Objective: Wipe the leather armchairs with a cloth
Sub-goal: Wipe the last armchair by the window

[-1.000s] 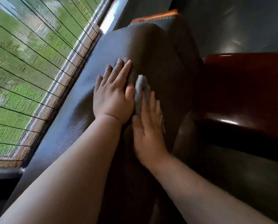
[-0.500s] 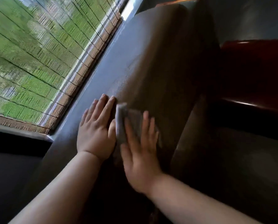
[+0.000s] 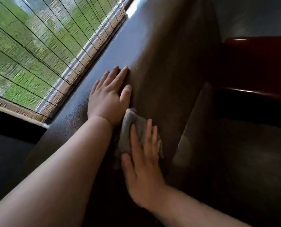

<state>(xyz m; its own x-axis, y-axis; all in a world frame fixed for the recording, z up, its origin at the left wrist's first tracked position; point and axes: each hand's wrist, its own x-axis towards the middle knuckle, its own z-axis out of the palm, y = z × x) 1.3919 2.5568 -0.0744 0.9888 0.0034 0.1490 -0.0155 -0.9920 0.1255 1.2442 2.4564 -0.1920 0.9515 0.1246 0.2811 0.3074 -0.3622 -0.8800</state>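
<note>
Right hand lies flat, fingers straight, pressing the grey cloth onto the armchair. Left hand rests flat, holding nothing, just up-slope. I judge unwiped leather runs lengthwise ahead of my right grip, beside the window blind.

You have two hands in view, your left hand and your right hand, and one grey cloth. You can count one brown leather armchair, one slatted window blind and one glossy red-brown surface.
</note>
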